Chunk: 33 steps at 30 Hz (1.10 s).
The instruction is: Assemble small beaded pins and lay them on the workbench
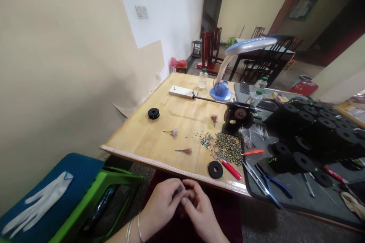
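Note:
My left hand [164, 202] and my right hand [201, 207] meet in front of the table's near edge, fingertips pressed together. A small dark grey piece [179, 189] shows between the fingers of the left hand; its kind is too small to tell. What the right fingertips pinch, if anything, is hidden. Just beyond the hands lie a black foam ring [215, 169] and a red tool [232, 170]. Farther in are a pile of small striped beads [228, 148], loose coloured beads [206, 140], and small bundles of bristle-like strands, one orange-banded [185, 151], one pale [172, 133].
A blue desk lamp [221, 90], a black clamp-like device with a rod [238, 115] and a black spool [153, 113] stand on the wooden table [137, 136]. Pliers [275, 182], scissors [255, 176] and black foam rolls [293, 162] occupy the right mat. A white glove [42, 201] lies on a stool at left.

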Available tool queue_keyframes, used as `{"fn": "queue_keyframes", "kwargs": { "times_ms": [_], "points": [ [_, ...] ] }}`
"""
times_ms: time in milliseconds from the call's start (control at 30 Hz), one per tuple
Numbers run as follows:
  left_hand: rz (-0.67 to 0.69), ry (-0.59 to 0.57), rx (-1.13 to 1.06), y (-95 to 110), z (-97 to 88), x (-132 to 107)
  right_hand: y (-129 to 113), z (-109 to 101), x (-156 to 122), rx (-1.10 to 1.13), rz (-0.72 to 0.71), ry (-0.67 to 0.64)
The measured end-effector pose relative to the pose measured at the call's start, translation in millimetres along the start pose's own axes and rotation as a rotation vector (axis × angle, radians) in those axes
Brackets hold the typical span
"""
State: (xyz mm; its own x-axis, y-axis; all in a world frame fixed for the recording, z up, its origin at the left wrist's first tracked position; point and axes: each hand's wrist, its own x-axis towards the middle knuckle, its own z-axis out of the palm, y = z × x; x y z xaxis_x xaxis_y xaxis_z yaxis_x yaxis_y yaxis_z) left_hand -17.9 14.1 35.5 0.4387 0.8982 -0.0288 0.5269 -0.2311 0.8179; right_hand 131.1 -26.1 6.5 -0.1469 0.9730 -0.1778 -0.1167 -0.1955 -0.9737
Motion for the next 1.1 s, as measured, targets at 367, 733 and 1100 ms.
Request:
{"fn": "queue_keyframes", "kwargs": {
  "times_ms": [367, 733, 1100],
  "points": [
    [0.061, -0.017, 0.189, -3.8, -16.0, 16.4, 28.9, -8.5, 10.6, -0.268, -0.130, 0.118],
    [0.028, 0.205, 0.396, -39.1, -60.9, 60.5, 40.3, -12.6, 15.5, 0.051, 0.051, 0.305],
    [0.018, 0.228, 0.624, -34.5, -64.5, 66.6, 38.5, -16.9, 15.6, 0.096, 0.071, 0.338]
  ]
}}
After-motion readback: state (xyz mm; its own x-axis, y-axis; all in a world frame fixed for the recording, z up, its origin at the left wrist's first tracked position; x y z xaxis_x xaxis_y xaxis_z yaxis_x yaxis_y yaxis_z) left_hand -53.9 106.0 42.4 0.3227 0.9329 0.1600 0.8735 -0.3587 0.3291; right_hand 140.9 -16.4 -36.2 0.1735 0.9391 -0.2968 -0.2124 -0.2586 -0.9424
